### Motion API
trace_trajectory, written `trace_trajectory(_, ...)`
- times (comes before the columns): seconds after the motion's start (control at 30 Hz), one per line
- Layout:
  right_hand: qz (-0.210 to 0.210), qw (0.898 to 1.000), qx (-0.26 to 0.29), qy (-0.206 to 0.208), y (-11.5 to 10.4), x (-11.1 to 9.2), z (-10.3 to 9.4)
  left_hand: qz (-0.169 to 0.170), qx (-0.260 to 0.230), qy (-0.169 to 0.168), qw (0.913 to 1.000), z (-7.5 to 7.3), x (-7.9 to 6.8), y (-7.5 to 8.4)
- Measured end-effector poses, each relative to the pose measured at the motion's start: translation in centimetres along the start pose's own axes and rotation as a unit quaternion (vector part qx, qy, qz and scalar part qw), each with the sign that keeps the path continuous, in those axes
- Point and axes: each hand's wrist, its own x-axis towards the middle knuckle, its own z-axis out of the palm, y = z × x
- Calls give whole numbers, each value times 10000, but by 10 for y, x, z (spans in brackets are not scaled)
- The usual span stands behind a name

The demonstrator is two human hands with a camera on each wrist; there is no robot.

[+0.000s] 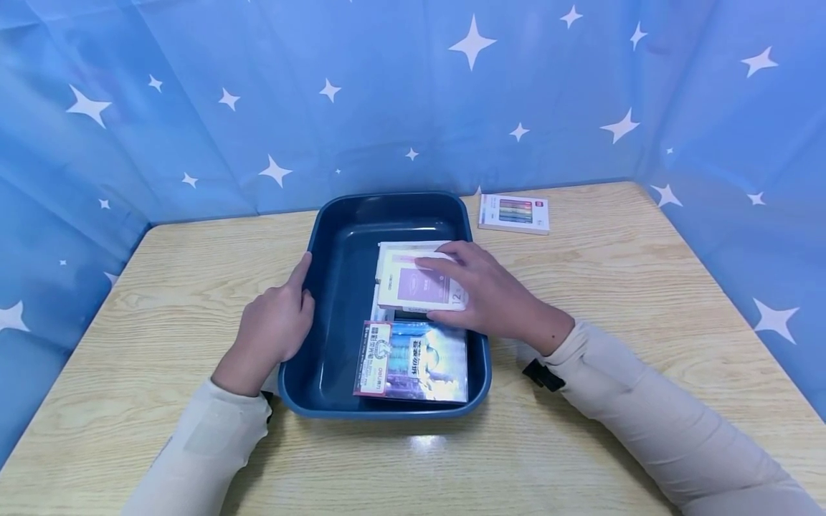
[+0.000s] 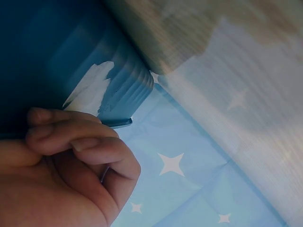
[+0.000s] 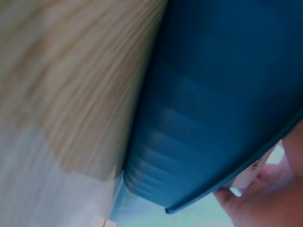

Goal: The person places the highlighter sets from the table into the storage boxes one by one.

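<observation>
A dark blue plastic bin (image 1: 332, 308) stands on the table. My right hand (image 1: 480, 290) reaches over its right wall and grips a white box with a purple label (image 1: 422, 283), thumb at the near edge and fingers over the far side. Beneath it lies another white box (image 1: 387, 247), mostly covered. A shiny box with a colourful printed front (image 1: 413, 365) lies in the bin's near right part. My left hand (image 1: 274, 322) holds the left rim, index finger along it and thumb at its inner side; the other fingers curl outside in the left wrist view.
Behind the bin's far right corner, a flat white box with a coloured window (image 1: 514, 213) lies on the wooden table (image 1: 619, 287). A blue curtain with white stars (image 1: 387, 93) hangs round the table's back and sides.
</observation>
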Motion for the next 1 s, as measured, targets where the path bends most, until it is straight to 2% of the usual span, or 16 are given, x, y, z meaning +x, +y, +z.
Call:
trace_trajectory(0.47,-127,9997,1,-214,1,-1,-1,13,-37,-33,10000,0,0,0)
trace_trajectory(1.0,162,9972,322,-660,3,-1,-1,29,-90,-42,9999,0,0,-1)
